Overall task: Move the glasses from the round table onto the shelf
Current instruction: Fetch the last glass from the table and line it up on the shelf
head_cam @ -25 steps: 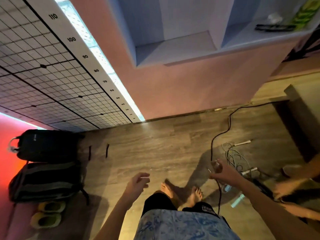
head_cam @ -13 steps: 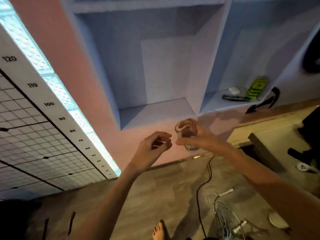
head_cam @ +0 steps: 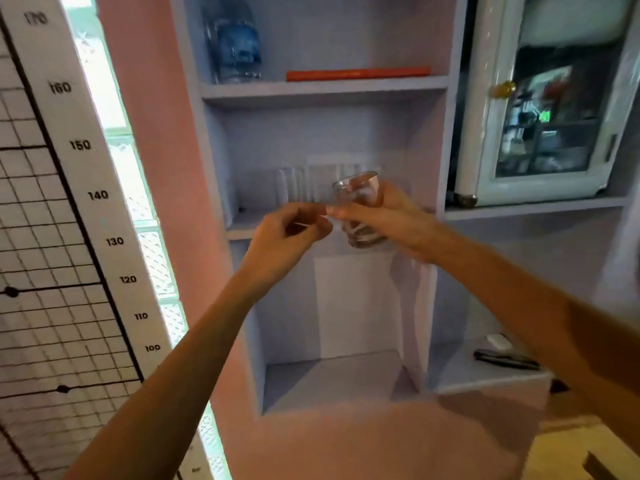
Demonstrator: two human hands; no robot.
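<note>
Clear glass (head_cam: 356, 202) held upright before the shelf (head_cam: 325, 87).

glass (head_cam: 350, 192): lower part hidden by right hand (head_cam: 391, 220) wrapped round it, base smeared. left hand (head_cam: 287, 233): fingers curled, thin pale sliver btwn them, can't tell what or if pinched. shelf glasses (head_cam: 291, 188) behind: blurred, count unclear. bottle (head_cam: 235, 46): top cut off by frame edge. cabinet (head_cam: 543, 133) contents: unreadable blur.

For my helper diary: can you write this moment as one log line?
right hand: grips glass | glass: before middle shelf, not set down | left hand: fingers curled beside it | clear glasses: on shelf at back
</note>
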